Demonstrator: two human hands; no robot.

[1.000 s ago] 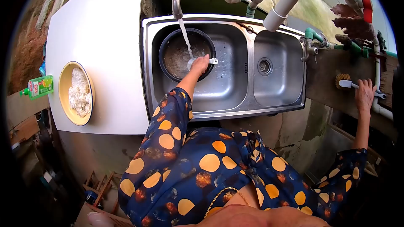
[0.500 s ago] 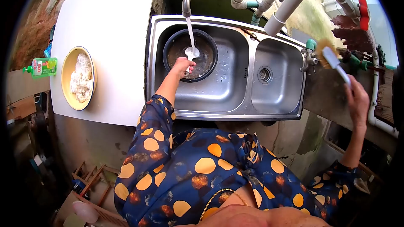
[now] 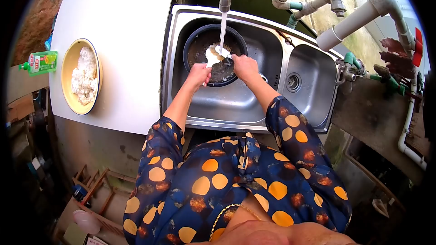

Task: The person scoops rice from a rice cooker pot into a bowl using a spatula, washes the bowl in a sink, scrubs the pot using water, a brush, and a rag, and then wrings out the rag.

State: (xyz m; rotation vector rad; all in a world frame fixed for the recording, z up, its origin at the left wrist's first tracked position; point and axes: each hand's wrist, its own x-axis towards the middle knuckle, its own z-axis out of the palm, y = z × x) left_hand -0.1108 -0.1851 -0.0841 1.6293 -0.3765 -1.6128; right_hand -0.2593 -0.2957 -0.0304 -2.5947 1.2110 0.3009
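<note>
My left hand (image 3: 198, 75) is closed on the handle of a white spoon (image 3: 212, 57), its bowl held under the running water. My right hand (image 3: 245, 67) grips a scrubbing brush (image 3: 223, 51) with a white back and tan bristles. The brush head meets the spoon's bowl, so the contact itself is partly hidden. Both are above a dark round basin (image 3: 186, 54) with cloudy water in it. That basin stands in the larger bowl of the steel sink (image 3: 204, 109). Water falls from the tap (image 3: 225, 3) onto the spoon and brush.
On the white counter (image 3: 131, 63) to the left sits a yellow enamel bowl (image 3: 68, 86) holding a whitish lumpy mass (image 3: 85, 76). A green soap bottle (image 3: 42, 63) is at the counter's left edge. Pipes (image 3: 352, 25) and a second tap (image 3: 349, 75) rise at the right.
My right hand has brought the brush from the far right over to the spoon in the basin. My left hand keeps the spoon under the stream. The view has shifted slightly.
</note>
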